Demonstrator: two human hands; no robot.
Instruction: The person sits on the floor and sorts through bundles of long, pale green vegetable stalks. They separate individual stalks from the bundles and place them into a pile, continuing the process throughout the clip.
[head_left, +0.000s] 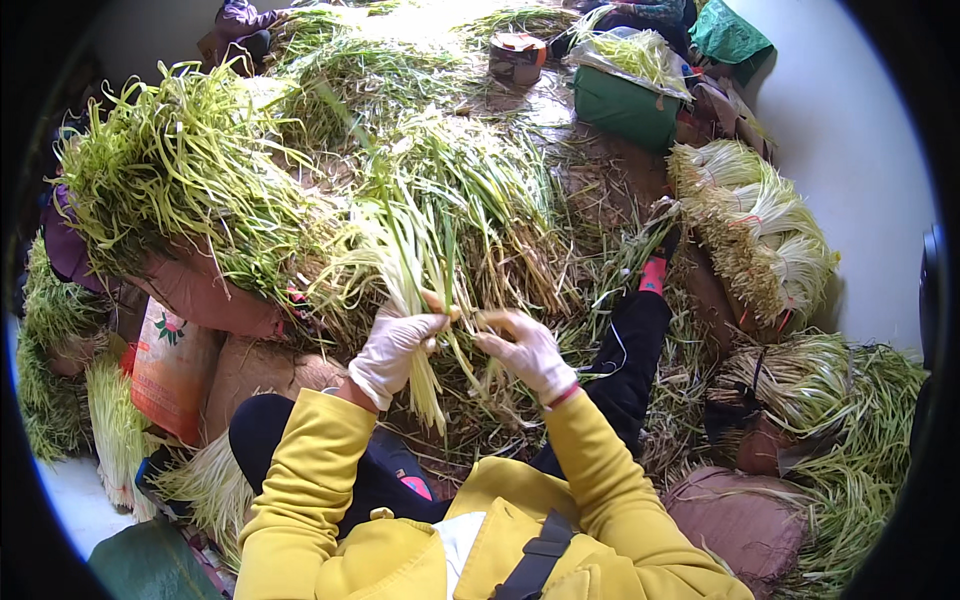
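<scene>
Both hands wear thin white gloves. My left hand (399, 346) is closed round a small bunch of pale yellow-green leafy stalks (401, 262), whose lower ends hang below the palm. A darker green stalk rises at its fingertips. Just right of it, my right hand (525, 351) has its thumb and fingers at the thin, straw-coloured outer leaves of the stalks; the fingers are blurred, so a firm hold cannot be told. Behind both hands lies a large heap of untrimmed green stalks (495, 172) with brownish lower ends.
Tied bundles of pale stalks (772, 232) stand at the right, near the wall. A big leafy heap (180, 165) rests on a pinkish sack (210, 289) at left. A round tin (517, 58) and a green bale (626, 105) stand farther back. Other people sit at the top edge. My outstretched leg lies right.
</scene>
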